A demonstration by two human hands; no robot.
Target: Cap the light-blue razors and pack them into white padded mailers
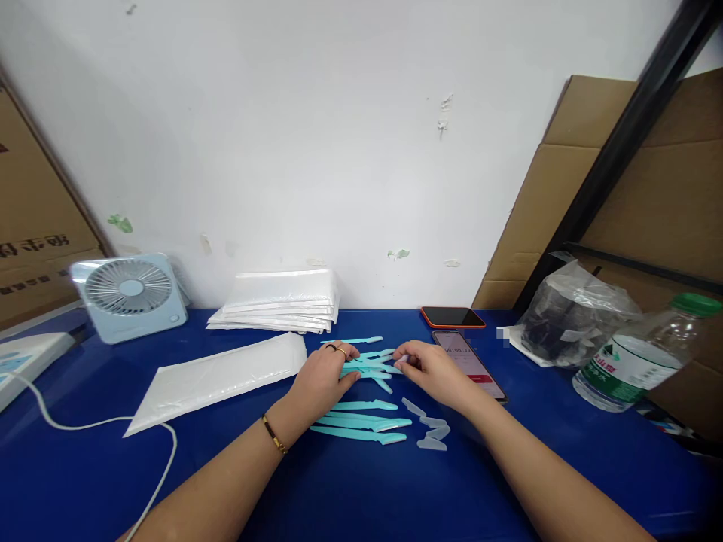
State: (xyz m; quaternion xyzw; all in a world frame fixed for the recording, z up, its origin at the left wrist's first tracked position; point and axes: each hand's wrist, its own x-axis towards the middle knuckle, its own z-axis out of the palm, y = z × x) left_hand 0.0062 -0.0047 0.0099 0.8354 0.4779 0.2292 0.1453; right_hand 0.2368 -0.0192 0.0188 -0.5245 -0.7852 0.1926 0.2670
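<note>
Turquoise eyebrow razors point(370, 370) lie in a loose, crossed heap at the middle of the table. My left hand point(323, 374) is closed at the left side of this heap, its thumb and fingers pinching the handle of one razor. At the heap's right side, my right hand point(432, 369) pinches a small clear blade cap at a razor's tip, mostly hidden by the fingers. Nearer to me, several razors point(361, 421) lie side by side with their blades to the right. Several loose clear caps point(432, 444) rest right of them. One razor point(367, 340) lies beyond the heap.
White padded mailers point(276, 297) are stacked by the wall, and a single mailer point(220, 380) lies left of my hand. A fan point(132, 293) and a white cable point(166, 452) are at left. Two phones point(452, 316) point(474, 369), a bagged item point(565, 316) and a bottle point(633, 369) stand right.
</note>
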